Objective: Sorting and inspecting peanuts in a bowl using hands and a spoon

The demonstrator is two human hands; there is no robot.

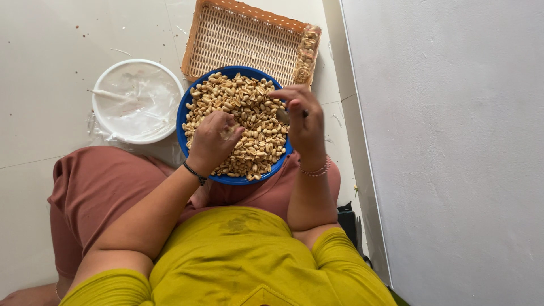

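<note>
A blue bowl heaped with pale peanuts rests on my lap. My left hand hovers over the near side of the heap, fingers curled around a peanut. My right hand is at the bowl's right rim, pinching a small dark tool or knife between thumb and fingers. A black band circles my left wrist and a bead bracelet my right.
An orange woven basket tray lies on the floor behind the bowl, with some peanuts along its right side. A white bowl lined with clear plastic sits to the left. A grey wall runs along the right.
</note>
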